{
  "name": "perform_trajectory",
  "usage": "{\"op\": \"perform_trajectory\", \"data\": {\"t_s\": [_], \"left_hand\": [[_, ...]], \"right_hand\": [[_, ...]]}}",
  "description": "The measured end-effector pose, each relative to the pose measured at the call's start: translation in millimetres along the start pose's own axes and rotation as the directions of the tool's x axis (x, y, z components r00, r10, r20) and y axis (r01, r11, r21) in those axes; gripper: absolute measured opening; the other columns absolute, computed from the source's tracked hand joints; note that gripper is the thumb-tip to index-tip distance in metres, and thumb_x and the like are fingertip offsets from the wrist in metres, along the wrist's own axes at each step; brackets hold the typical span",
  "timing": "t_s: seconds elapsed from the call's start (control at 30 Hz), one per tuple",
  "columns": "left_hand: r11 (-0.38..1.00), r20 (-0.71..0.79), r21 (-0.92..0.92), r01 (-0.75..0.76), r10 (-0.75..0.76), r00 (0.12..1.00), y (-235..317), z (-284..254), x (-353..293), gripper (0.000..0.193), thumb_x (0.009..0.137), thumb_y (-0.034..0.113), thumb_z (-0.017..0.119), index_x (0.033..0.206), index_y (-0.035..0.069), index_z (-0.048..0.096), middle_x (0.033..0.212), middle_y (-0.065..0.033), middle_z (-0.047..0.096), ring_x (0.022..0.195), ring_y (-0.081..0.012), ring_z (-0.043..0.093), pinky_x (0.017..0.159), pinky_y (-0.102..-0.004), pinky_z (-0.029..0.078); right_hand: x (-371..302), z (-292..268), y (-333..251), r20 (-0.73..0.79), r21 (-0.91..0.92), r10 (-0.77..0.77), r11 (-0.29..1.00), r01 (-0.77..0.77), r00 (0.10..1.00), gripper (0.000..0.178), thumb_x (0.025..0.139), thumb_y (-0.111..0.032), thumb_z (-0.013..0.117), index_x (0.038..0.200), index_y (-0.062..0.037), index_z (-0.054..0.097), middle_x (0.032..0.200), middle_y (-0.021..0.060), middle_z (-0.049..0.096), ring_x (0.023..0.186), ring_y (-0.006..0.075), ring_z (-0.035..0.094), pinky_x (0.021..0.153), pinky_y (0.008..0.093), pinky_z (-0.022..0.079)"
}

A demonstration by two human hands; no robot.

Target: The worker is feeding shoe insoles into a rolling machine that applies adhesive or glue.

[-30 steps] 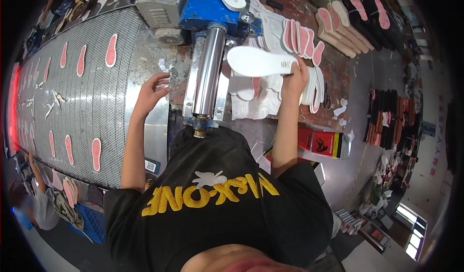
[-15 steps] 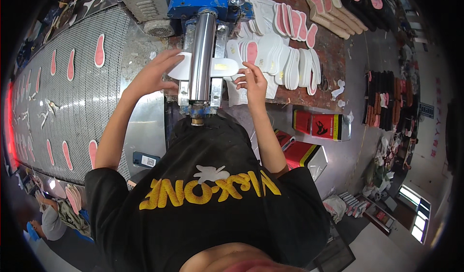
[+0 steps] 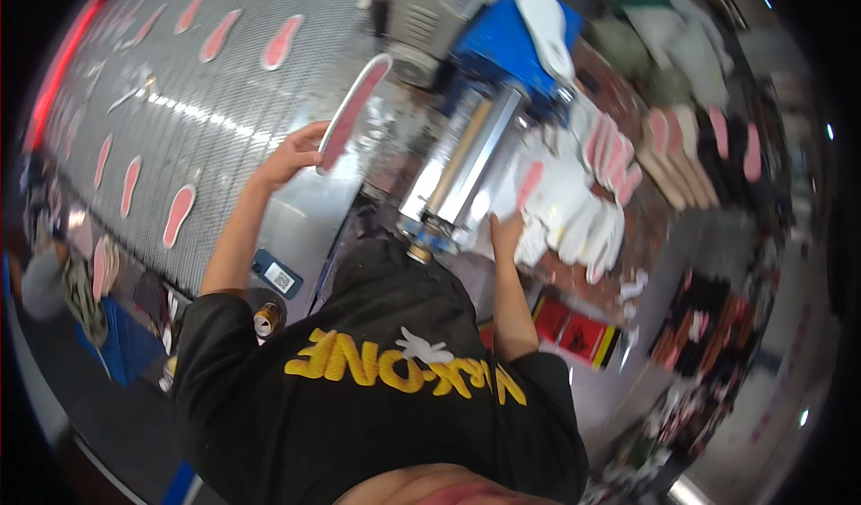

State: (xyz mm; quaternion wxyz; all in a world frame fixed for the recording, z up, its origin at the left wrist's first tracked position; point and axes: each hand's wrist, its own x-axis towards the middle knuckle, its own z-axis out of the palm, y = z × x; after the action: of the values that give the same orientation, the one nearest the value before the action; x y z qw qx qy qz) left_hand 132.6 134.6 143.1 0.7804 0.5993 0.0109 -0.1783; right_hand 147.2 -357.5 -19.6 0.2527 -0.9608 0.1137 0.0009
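The mesh belt fills 10 o'clock with rows of insoles; a piece landing askew there could overlap its neighbours. At 3 o'clock the table carries a crowded pile of white insoles, which a careless brush could send sliding. The steel roller, at 1 o'clock, could pinch fingers if it is turning; blur hides whether it is. At 11 o'clock a pink-and-white insole stands tilted on edge, gripped near its lower end by the left hand; so much unsupported length could twist or slip if the fingers slackened. The right hand is just beside the pile at 3 o'clock; I cannot tell whether it grasps anything. Near 8 o'clock, a sweeping left forearm could knock the phone or the can.
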Motion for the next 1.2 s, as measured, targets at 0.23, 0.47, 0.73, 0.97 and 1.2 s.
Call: {"op": "perform_trajectory", "data": {"t_s": [0.23,0.47,0.73,0.97,1.2], "left_hand": [[0.666,-0.03,-0.719,-0.2,0.258,0.966,-4.2,19.9,-43.3,0.096,0.072,0.066,0.061,0.138,0.002,0.032,0.126,-0.0232,0.049,0.101,-0.0352,0.057,0.084,-0.0434,0.048],[0.678,-0.151,-0.658,-0.329,0.309,0.939,4.6,7.9,-47.0,0.099,0.071,0.078,0.048,0.134,0.001,0.039,0.121,-0.0234,0.053,0.087,-0.0321,0.059,0.074,-0.0403,0.047],[0.66,-0.333,-0.695,-0.286,0.058,0.941,-19.9,-60.1,-44.4,0.072,0.09,0.063,0.029,0.133,0.007,0.039,0.116,-0.0157,0.055,0.086,-0.031,0.059,0.067,-0.0377,0.047],[0.664,-0.379,-0.724,-0.187,-0.155,0.912,-95.1,-210.8,23.3,0.057,0.095,0.054,0.028,0.129,0.01,0.043,0.111,-0.0122,0.059,0.088,-0.0295,0.06,0.064,-0.0368,0.048],[0.896,-0.718,-0.353,0.268,-0.443,0.536,-142.5,-283.3,84.2,0.048,0.087,0.042,0.049,0.121,0.008,0.051,0.108,-0.0124,0.059,0.086,-0.0256,0.058,0.069,-0.0362,0.048]], "right_hand": [[-0.6,4.5,9.1,0.017,-0.003,-0.004,1.0,0.004,1.0,0.072,0.071,-0.029,0.074,0.123,0.0083,0.042,0.111,0.0316,0.049,0.104,0.0459,0.048,0.093,0.0471,0.039],[6.4,8.0,13.7,0.051,-0.035,0.016,0.999,-0.014,0.999,0.065,0.07,-0.024,0.074,0.119,0.0061,0.045,0.108,0.0298,0.052,0.104,0.0443,0.048,0.091,0.0464,0.04],[17.5,2.9,44.2,0.195,0.107,0.007,0.994,-0.028,0.981,0.059,0.072,-0.014,0.07,0.121,0.0072,0.044,0.109,0.0208,0.055,0.101,0.0328,0.053,0.09,0.0391,0.042],[-47.4,-12.3,50.6,0.507,0.26,0.377,0.79,-0.555,0.775,0.034,0.085,-0.017,0.056,0.115,-0.0026,0.05,0.081,0.006,0.056,0.062,0.0124,0.053,0.045,0.0266,0.045],[-147.0,-20.2,13.8,0.506,0.187,0.549,0.683,-0.706,0.666,0.027,0.084,-0.022,0.056,0.101,-0.0002,0.057,0.074,0.006,0.06,0.061,0.0141,0.059,0.047,0.0278,0.05]]}}
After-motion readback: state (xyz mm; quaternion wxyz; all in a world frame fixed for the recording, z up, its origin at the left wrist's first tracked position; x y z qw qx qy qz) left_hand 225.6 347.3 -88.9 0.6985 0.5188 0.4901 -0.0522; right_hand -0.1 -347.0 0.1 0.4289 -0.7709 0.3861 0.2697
